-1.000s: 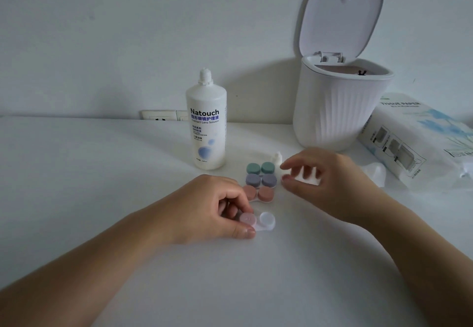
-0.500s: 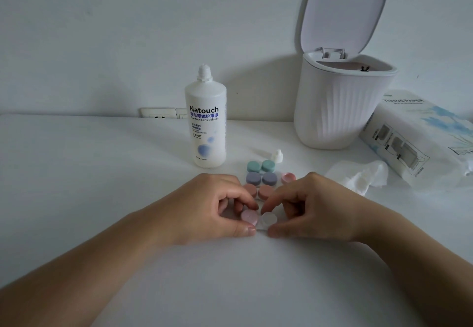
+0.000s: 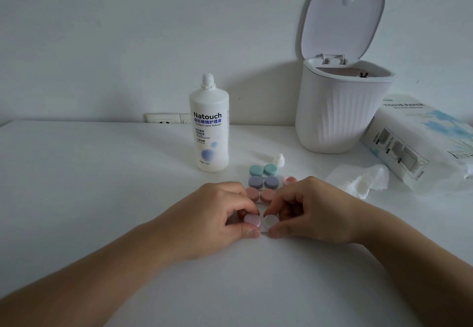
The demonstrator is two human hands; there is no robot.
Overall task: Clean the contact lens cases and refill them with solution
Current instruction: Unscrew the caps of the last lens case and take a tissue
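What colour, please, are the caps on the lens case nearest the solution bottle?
Teal green; both caps of that lens case show clearly in the head view.

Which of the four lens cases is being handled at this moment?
The pale pink case nearest the camera: left hand and right hand pinch its two ends. The green, purple and terracotta cases lie untouched behind.
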